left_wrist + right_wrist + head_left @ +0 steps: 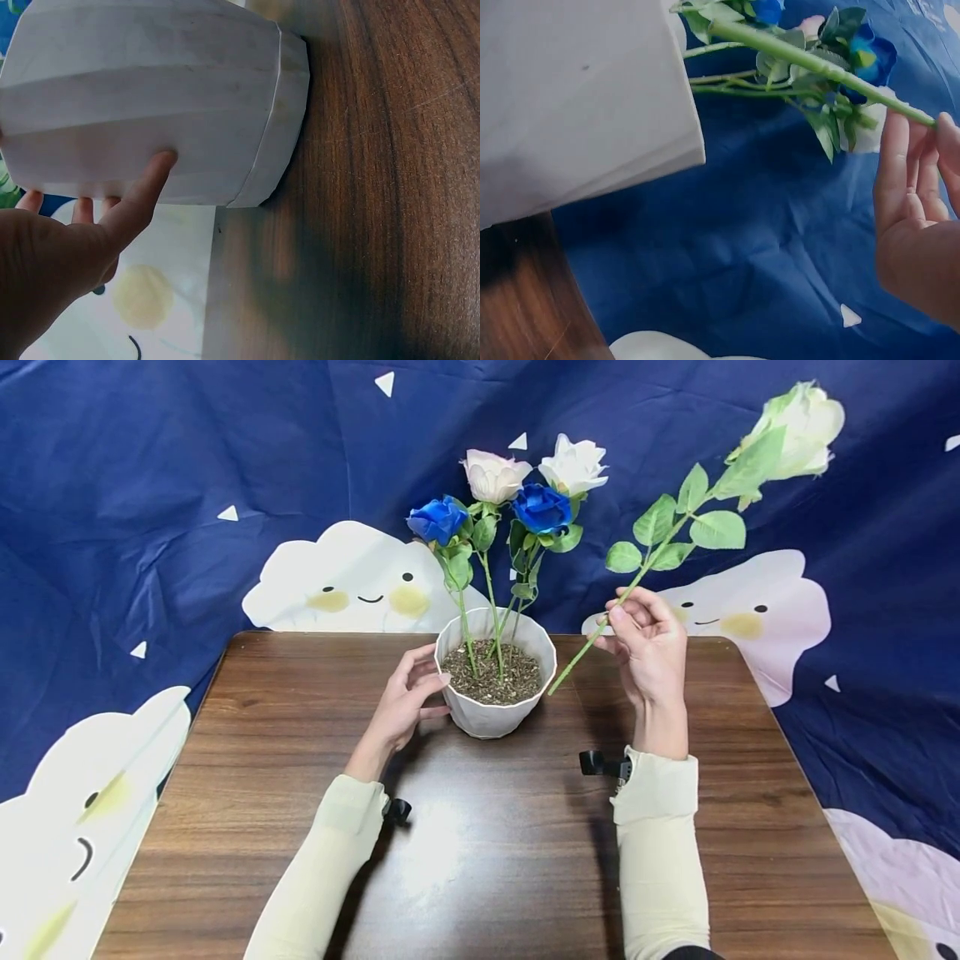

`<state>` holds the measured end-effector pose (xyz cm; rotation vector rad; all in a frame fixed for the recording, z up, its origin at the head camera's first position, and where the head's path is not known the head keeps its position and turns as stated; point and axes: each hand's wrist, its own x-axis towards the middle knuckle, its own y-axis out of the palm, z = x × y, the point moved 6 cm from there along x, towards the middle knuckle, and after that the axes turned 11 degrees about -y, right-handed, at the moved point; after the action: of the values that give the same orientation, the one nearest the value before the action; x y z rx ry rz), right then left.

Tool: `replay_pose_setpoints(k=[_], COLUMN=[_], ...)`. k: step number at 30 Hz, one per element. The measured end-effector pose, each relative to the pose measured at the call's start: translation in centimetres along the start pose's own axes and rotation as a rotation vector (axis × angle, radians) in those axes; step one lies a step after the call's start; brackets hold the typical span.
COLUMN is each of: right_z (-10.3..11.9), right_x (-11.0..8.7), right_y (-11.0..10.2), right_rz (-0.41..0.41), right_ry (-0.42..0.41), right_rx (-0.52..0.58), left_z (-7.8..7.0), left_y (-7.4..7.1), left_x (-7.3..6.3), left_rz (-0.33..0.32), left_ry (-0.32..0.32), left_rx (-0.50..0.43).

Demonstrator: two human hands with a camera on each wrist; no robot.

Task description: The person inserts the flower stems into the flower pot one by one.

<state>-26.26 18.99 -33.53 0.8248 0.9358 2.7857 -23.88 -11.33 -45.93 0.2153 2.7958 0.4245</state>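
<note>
A white flowerpot (491,720) filled with brown soil (517,681) stands at the back of the table. Planted in it are two blue roses, one of them the left blue rose (437,520), a pale pink rose (495,477) and a white rose (573,464). My left hand (402,700) rests against the pot's left side, its fingers fairly straight; the left wrist view shows a fingertip (163,157) touching the pot wall (135,97). Between thumb and fingers, my right hand (647,639) pinches the green stem (810,61) of another white rose (806,431). That stem slants, its lower end beside the pot's right rim.
The brown wooden table (480,860) reflects a bright light near its front. Behind it hangs a dark blue cloth (187,460) with smiling white clouds and small triangles. Each wrist carries a small black camera, such as the right one (600,764).
</note>
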Motion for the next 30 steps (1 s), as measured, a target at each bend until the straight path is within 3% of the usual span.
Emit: replay_pose_setpoints(k=[14,30], right_z=[-1.8,-5.6], right_x=[-0.5,-1.8], right_y=[4.1,6.8], right_rz=[0.143,0.219], right_ry=[-0.020,0.072], right_rx=[-0.113,-0.243], left_z=[-0.2,-0.2], left_y=[0.1,0.0], left_x=[0.0,0.0], left_rz=[0.007,0.004], left_ry=[-0.005,-0.002], left_rx=[0.003,0.002])
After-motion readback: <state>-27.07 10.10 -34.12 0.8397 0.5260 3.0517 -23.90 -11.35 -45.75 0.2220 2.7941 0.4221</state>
